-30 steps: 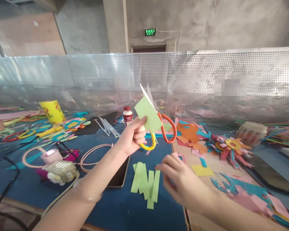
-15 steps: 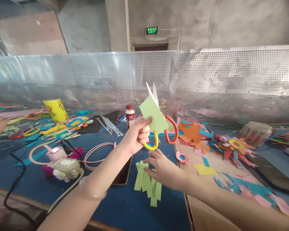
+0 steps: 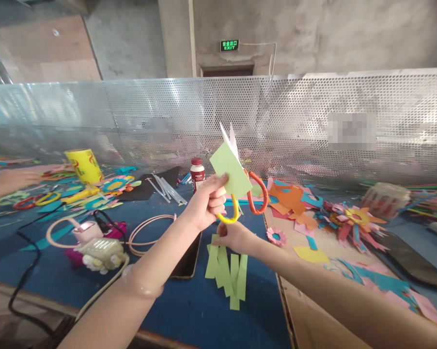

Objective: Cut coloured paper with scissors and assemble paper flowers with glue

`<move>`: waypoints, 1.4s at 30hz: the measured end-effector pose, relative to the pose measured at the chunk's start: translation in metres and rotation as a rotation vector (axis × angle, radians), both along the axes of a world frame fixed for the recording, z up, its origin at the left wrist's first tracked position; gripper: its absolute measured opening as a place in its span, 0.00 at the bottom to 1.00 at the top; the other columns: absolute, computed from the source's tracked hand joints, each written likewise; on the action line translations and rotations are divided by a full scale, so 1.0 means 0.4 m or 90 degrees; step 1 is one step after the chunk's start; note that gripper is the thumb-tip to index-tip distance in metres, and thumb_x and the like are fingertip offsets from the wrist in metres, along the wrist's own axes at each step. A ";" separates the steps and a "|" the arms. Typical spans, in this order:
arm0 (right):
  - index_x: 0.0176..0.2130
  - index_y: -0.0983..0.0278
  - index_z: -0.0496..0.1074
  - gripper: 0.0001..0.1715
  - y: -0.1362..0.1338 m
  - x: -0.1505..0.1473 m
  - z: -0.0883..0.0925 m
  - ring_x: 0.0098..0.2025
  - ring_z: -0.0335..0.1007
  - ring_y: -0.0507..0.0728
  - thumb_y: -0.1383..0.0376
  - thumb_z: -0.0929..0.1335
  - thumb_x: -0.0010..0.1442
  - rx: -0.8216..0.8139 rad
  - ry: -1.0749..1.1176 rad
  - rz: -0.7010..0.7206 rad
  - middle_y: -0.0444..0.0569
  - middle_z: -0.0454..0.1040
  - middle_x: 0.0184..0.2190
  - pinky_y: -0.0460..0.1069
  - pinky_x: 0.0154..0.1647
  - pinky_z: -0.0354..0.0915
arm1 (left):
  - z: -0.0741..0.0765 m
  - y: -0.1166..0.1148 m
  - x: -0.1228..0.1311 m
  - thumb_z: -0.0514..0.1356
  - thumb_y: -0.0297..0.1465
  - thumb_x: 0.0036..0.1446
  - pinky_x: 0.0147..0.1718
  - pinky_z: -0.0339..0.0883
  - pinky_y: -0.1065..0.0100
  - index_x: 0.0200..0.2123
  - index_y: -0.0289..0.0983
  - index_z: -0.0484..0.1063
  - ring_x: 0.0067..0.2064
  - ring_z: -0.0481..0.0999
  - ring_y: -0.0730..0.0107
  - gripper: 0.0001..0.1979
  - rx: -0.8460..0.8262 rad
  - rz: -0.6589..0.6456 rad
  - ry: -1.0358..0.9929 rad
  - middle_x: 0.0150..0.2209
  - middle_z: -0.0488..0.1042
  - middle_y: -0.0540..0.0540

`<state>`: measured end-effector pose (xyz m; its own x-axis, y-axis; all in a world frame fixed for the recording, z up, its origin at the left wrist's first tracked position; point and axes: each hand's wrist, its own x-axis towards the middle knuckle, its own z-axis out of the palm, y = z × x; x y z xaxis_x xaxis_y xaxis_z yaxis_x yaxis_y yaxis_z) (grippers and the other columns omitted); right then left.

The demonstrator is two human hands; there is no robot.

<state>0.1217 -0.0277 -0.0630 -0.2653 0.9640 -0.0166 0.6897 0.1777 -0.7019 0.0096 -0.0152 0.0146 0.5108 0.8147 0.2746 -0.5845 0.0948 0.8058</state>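
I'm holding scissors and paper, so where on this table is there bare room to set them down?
Bare blue mat lies at the near edge, left of the green strips, below the dark phone. Another patch lies between the pink hoop and the glue sticks. Paper scraps crowd the right side; rings and cutouts crowd the far left.

The scissors [image 3: 265,191] and the paper sheet [image 3: 230,169] are held up together in the left hand [image 3: 204,208], over the middle of the table [image 3: 189,315]. The right hand [image 3: 235,236] is placed just below them, at the far end of the paper strips [image 3: 227,271]. A phone [image 3: 187,264] is laid left of the strips, under the left forearm. A bottle [image 3: 197,174] is set farther back, before the perforated screen [image 3: 313,121].
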 end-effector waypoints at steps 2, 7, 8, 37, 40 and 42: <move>0.30 0.64 0.65 0.08 0.000 0.026 0.014 0.29 0.64 0.51 0.66 0.70 0.50 -0.004 0.078 0.002 0.41 0.67 0.26 0.47 0.33 0.62 | 0.001 0.000 -0.002 0.66 0.33 0.48 0.09 0.34 0.80 0.21 0.38 0.52 0.13 0.37 0.86 0.22 -0.002 -0.001 -0.003 0.14 0.46 0.62; 0.35 0.65 0.66 0.13 -0.049 0.118 0.054 0.31 0.68 0.50 0.60 0.70 0.51 -0.057 0.176 0.005 0.44 0.71 0.30 0.46 0.33 0.65 | 0.000 0.004 -0.006 0.66 0.33 0.49 0.09 0.33 0.80 0.20 0.38 0.52 0.13 0.37 0.86 0.22 -0.003 -0.012 -0.010 0.13 0.45 0.62; 0.34 0.65 0.67 0.14 -0.064 0.132 0.053 0.32 0.68 0.51 0.60 0.70 0.50 -0.070 0.172 0.008 0.44 0.72 0.30 0.46 0.33 0.65 | -0.001 0.005 -0.007 0.66 0.33 0.49 0.09 0.33 0.79 0.20 0.38 0.52 0.13 0.37 0.86 0.22 -0.004 -0.015 -0.008 0.14 0.45 0.62; 0.57 0.67 0.62 0.31 -0.310 0.074 -0.035 0.55 0.63 0.73 0.53 0.63 0.59 0.554 -0.307 0.185 0.64 0.64 0.57 0.63 0.44 0.70 | -0.014 -0.012 0.007 0.65 0.34 0.50 0.11 0.31 0.78 0.21 0.38 0.55 0.15 0.36 0.84 0.19 0.019 -0.056 0.043 0.15 0.42 0.61; 0.49 0.64 0.65 0.17 -0.295 0.125 0.039 0.53 0.64 0.65 0.64 0.62 0.60 0.515 -0.168 0.038 0.60 0.66 0.52 0.60 0.46 0.67 | -0.021 -0.014 0.013 0.65 0.34 0.50 0.11 0.31 0.78 0.23 0.38 0.57 0.15 0.36 0.84 0.18 0.014 -0.059 0.043 0.15 0.42 0.61; 0.46 0.64 0.63 0.12 -0.260 0.165 0.070 0.50 0.65 0.63 0.66 0.61 0.60 0.576 -0.092 -0.080 0.58 0.68 0.46 0.61 0.48 0.64 | -0.029 -0.018 0.022 0.66 0.35 0.50 0.11 0.32 0.78 0.24 0.38 0.59 0.15 0.35 0.84 0.16 0.009 -0.063 0.046 0.15 0.42 0.61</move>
